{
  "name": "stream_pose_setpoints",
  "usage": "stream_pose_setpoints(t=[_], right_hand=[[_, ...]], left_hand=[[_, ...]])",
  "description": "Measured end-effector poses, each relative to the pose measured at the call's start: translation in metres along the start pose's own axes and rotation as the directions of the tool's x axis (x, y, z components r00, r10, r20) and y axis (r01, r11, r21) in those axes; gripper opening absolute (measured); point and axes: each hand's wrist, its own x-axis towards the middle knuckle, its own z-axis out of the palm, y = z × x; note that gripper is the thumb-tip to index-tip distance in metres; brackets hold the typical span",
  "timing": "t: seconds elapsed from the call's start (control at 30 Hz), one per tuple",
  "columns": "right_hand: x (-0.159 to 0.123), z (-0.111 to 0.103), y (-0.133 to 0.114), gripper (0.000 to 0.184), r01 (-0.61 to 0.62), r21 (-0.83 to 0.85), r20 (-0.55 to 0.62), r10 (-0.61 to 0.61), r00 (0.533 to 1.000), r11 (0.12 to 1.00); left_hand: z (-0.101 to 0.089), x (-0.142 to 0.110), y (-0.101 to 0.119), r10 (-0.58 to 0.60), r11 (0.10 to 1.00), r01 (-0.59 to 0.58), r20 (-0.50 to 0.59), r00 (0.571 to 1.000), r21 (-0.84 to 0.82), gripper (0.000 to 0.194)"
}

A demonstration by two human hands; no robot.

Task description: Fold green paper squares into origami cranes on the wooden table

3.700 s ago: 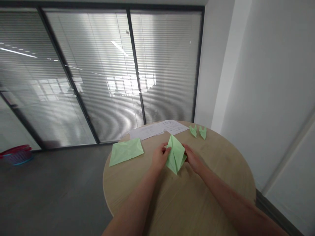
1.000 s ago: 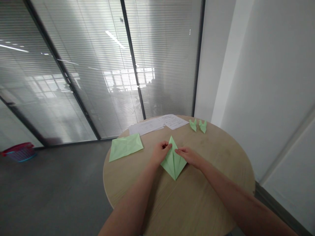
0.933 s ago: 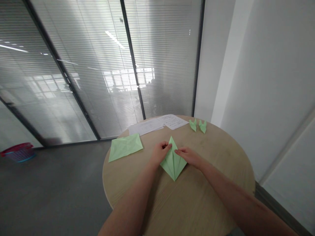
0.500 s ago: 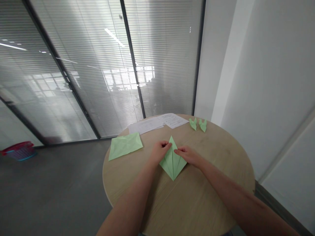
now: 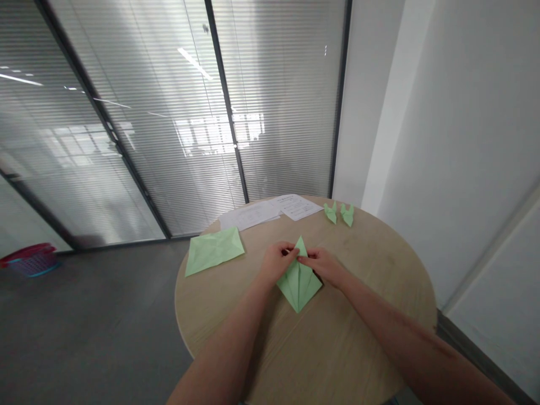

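A light green sheet of origami paper (image 5: 298, 289), folded into a diamond with a crease down its middle, lies on the round wooden table (image 5: 337, 343). My left hand (image 5: 278, 260) grips its upper left side, the thumb on top near the centre line. From the other side my right hand (image 5: 323, 264) pinches the upper right edge, its thumb and fingertips close to the left thumb. The pointed tip sticks out beyond both hands. The fingers partly cover the upper folds.
A flat green paper sheet (image 5: 214, 250) lies at the table's left. White printed sheets (image 5: 299, 207) rest along the far edge. Two small folded green paper figures (image 5: 331, 212) stand at the far right. On the floor at left is a red and blue basket (image 5: 31, 261).
My right hand has shifted left, closer to my left hand at the upper part of the paper. The paper's tip has moved slightly right, and its upper sides look narrower.
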Motion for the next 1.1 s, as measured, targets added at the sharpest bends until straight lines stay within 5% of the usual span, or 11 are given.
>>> stream_pose_setpoints(t=[0.1,0.27,0.57,0.8,1.1], right_hand=[[0.0,-0.003,-0.002,0.05,0.009,0.104,-0.07,-0.002,0.998,0.995],[0.001,-0.01,-0.003,0.046,-0.029,0.122,-0.187,0.052,0.981,0.992],[0.005,-0.014,0.005,0.048,-0.027,0.104,-0.197,0.047,0.979,0.994],[0.011,-0.021,0.016,0.048,0.011,0.063,-0.242,0.005,0.97,0.998],[0.011,-0.019,0.011,0.049,0.039,0.11,-0.205,-0.016,0.979,0.993]], left_hand=[[-0.003,0.002,-0.003,-0.059,0.996,0.058,-0.01,0.998,-0.072,0.034],[-0.006,0.002,-0.007,-0.158,0.983,0.168,0.12,0.98,-0.076,0.033],[-0.001,-0.001,-0.001,-0.223,0.967,0.233,0.094,0.97,-0.104,0.03],[0.003,-0.003,0.001,-0.317,0.886,0.358,0.18,0.931,-0.294,0.038],[0.0,-0.001,-0.002,-0.375,0.881,0.406,0.166,0.912,-0.242,0.032]])
